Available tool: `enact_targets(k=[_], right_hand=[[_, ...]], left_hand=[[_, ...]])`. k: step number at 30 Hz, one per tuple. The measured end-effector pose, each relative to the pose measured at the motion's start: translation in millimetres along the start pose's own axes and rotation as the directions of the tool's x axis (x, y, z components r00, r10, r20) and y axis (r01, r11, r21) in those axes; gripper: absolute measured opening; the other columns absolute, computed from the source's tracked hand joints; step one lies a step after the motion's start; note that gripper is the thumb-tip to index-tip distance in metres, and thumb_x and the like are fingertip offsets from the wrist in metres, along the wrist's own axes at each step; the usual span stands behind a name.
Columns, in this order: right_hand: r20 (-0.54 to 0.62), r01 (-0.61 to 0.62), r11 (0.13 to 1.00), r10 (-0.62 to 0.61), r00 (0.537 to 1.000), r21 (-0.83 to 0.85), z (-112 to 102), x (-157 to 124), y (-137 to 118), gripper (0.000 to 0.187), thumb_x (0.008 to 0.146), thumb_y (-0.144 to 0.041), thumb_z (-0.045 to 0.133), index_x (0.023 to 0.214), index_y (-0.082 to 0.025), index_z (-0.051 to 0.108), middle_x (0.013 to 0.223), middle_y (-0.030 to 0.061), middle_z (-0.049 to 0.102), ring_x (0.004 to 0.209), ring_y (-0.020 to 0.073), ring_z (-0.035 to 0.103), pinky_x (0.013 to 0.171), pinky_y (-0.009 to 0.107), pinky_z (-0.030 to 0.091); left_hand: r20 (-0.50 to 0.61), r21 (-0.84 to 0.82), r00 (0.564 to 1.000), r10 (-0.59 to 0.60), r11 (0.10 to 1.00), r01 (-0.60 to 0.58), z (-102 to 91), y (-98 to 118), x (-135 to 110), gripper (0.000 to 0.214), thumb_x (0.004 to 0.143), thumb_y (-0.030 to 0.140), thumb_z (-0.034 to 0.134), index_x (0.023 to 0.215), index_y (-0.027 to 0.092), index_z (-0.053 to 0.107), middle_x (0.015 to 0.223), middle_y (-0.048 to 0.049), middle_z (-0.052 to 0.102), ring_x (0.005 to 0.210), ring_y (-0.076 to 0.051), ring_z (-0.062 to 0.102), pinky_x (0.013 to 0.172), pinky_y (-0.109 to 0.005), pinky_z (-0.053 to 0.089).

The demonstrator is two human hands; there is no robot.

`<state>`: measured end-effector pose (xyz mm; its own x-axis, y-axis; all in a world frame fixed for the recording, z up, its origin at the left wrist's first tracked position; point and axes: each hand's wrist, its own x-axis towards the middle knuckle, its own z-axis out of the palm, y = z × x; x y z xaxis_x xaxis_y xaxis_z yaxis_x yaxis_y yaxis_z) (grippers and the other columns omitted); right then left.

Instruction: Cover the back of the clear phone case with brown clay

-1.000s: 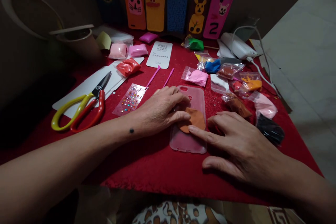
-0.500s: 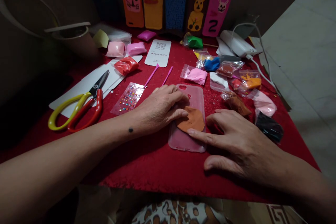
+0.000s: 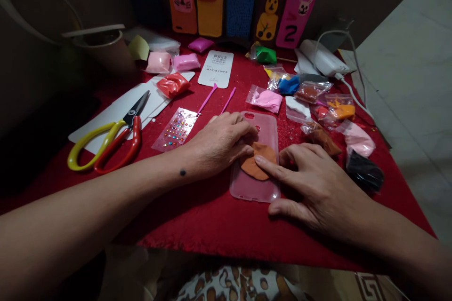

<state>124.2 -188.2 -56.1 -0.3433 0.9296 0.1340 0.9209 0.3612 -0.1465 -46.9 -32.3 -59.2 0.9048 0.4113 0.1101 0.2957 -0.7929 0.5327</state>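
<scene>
Head view: your right hand [image 3: 319, 181] loosely spread, index on orange clay [image 3: 259, 170] atop clear phone case [image 3: 252, 191], near centre. Left hand [image 3: 228, 143]: grip unclear. Likely spreading clay; next press wants even pressure.

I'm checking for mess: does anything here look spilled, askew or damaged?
A small white scrap lies loose on the red cloth beside the scissors, perhaps a stray offcut. Otherwise, nothing clearly stands out.
</scene>
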Motion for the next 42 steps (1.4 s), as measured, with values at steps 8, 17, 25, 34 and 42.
enact_targets(k=[8, 17, 25, 34, 42], right_hand=[[0.014, -0.023, 0.997, 0.022, 1.000, 0.070, -4, -3, 0, 0.064, 0.085, -0.062, 0.053, 0.137, -0.025, 0.054, 0.094, 0.0095, 0.052, 0.085, 0.0240, 0.046, 0.077, 0.042, 0.039], [0.055, -0.014, 1.000, 0.013, 0.998, 0.028, -2, -4, -4, 0.062, 0.083, -0.062, 0.055, 0.139, -0.035, 0.050, 0.102, 0.0107, 0.054, 0.094, 0.0278, 0.049, 0.083, 0.046, 0.038], [0.053, 0.006, 0.993, -0.013, 0.999, 0.119, -6, -6, 1, 0.068, 0.081, -0.068, 0.052, 0.140, -0.034, 0.049, 0.103, 0.0108, 0.052, 0.093, 0.0274, 0.047, 0.081, 0.046, 0.040], [0.094, 0.008, 0.988, -0.023, 0.995, 0.151, -13, -10, 10, 0.060, 0.087, -0.053, 0.059, 0.140, -0.025, 0.050, 0.105, 0.0107, 0.052, 0.095, 0.0241, 0.049, 0.081, 0.040, 0.045], [0.146, 0.003, 0.991, -0.023, 0.989, 0.135, -14, -12, 11, 0.059, 0.086, -0.057, 0.057, 0.138, -0.030, 0.052, 0.107, 0.0110, 0.054, 0.096, 0.0266, 0.051, 0.079, 0.043, 0.046]], left_hand=[[-0.015, 0.011, 0.999, 0.029, 1.000, -0.029, 0.1, 0, -1, 0.017, 0.086, 0.016, 0.062, 0.103, 0.017, 0.065, 0.099, -0.0058, 0.062, 0.093, -0.019, 0.054, 0.083, -0.033, 0.044], [-0.008, -0.001, 1.000, 0.023, 1.000, -0.023, 0.6, 0, -1, 0.018, 0.086, 0.018, 0.063, 0.103, 0.016, 0.065, 0.101, -0.0066, 0.061, 0.095, -0.020, 0.053, 0.085, -0.034, 0.042], [-0.003, -0.004, 1.000, 0.019, 1.000, -0.019, 0.6, -1, 0, 0.019, 0.086, 0.017, 0.063, 0.104, 0.016, 0.065, 0.101, -0.0065, 0.061, 0.096, -0.020, 0.053, 0.086, -0.034, 0.042], [-0.011, 0.011, 1.000, 0.019, 1.000, -0.019, 1.9, -2, 0, 0.018, 0.085, 0.018, 0.064, 0.103, 0.017, 0.065, 0.103, -0.0069, 0.061, 0.096, -0.021, 0.054, 0.085, -0.035, 0.043], [-0.014, 0.010, 0.999, 0.032, 0.999, -0.032, 2.7, -3, 0, 0.017, 0.085, 0.019, 0.063, 0.102, 0.017, 0.064, 0.101, -0.0065, 0.061, 0.095, -0.021, 0.053, 0.084, -0.036, 0.042]])
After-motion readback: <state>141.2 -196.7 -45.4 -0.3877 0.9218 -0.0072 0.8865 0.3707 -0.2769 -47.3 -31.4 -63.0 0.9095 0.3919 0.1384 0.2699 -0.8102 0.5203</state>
